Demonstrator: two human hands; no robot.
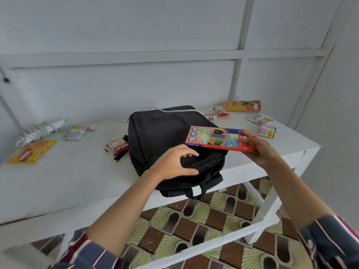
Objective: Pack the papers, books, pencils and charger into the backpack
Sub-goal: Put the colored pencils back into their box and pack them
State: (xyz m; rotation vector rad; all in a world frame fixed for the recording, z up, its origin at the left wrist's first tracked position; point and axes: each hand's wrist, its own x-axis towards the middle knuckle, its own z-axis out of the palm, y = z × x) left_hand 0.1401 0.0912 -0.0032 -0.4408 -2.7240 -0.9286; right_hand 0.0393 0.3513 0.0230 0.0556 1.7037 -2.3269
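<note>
right hand [260, 150] grip clamps the pencil box [215, 138]; left hand [174, 162] grip clutches the backpack [161, 133].

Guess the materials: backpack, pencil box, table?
Backpack: black woven fabric, probably nylon or polyester, with a matte finish; it sags and creases.
Pencil box: printed cardboard with a slight gloss; thin and flat with crisp edges.
Table: looks like white-painted wood, scuffed and chipped at the corner; painted metal can't be ruled out.
</note>
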